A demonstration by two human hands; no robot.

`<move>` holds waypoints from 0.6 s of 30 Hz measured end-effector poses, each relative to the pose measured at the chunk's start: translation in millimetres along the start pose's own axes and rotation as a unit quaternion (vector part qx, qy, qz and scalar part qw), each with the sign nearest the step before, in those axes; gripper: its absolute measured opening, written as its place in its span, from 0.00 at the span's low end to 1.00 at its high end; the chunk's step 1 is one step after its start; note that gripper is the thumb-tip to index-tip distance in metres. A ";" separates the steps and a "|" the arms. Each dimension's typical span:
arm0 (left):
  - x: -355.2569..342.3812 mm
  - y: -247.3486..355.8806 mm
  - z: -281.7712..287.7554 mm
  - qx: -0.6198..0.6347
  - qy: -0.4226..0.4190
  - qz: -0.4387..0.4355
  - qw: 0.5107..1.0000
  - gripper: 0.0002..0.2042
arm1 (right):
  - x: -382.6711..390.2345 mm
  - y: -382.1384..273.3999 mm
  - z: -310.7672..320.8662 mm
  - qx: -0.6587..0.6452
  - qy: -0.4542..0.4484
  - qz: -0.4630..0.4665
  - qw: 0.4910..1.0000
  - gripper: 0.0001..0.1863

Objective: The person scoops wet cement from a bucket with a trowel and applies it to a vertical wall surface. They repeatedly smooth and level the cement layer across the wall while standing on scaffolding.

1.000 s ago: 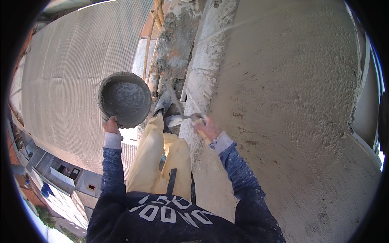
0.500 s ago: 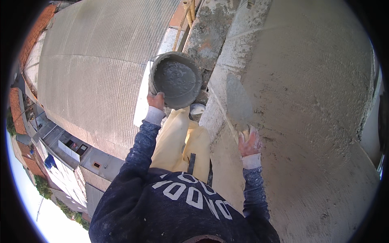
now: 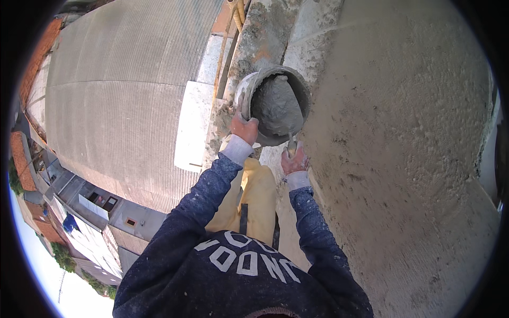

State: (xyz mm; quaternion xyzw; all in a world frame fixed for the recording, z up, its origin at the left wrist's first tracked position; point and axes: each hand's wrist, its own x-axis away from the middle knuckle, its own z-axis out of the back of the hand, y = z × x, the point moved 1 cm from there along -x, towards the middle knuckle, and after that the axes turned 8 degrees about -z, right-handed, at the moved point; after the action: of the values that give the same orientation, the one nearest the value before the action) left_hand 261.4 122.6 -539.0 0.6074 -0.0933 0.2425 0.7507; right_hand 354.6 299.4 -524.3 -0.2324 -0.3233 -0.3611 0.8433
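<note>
My left hand (image 3: 244, 129) is closed on the near-left rim of a round bucket (image 3: 245, 86), which is tilted toward the wall. Wet grey mortar (image 3: 274, 103) sits inside it. At the near right of the rim, my right hand (image 3: 295, 159) grips the handle of a trowel (image 3: 292, 143). Its blade reaches into the bucket and is mostly covered by a heap of mortar. To the right stretches a broad surface of damp grey plaster (image 3: 392, 138), smooth in places and rough in others.
A concrete ledge (image 3: 260, 45) runs away from me beyond the bucket. To its left lie a white panel (image 3: 193, 127) and a large corrugated roof (image 3: 122, 116) lower down. Yellowish pipes (image 3: 238, 13) stand at the far end. Rooftops and sky show at the lower left.
The bucket has moved right and tilted toward the plaster. My right hand has brought the trowel from the plastered surface left into the bucket, where mortar now covers its blade.
</note>
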 end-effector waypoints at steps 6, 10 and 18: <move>-22.2 -25.1 -4.7 0.046 0.002 0.001 0.999 0.19 | -16.1 -10.6 12.7 0.054 0.042 0.050 0.996 0.25; -46.5 -48.8 12.8 0.097 -0.007 0.021 0.995 0.20 | -26.6 -22.4 -0.2 0.050 0.031 0.112 0.992 0.22; -96.3 -131.9 101.5 0.100 0.103 0.117 0.983 0.14 | -22.1 -51.4 -17.7 -0.069 -0.146 0.317 0.935 0.28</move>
State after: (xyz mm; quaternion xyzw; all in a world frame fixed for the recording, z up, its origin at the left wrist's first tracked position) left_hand 256.7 -17.8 -670.3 0.6357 -0.0611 0.3980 0.6586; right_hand 310.5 266.1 -544.0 -0.4308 -0.3264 -0.0586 0.8393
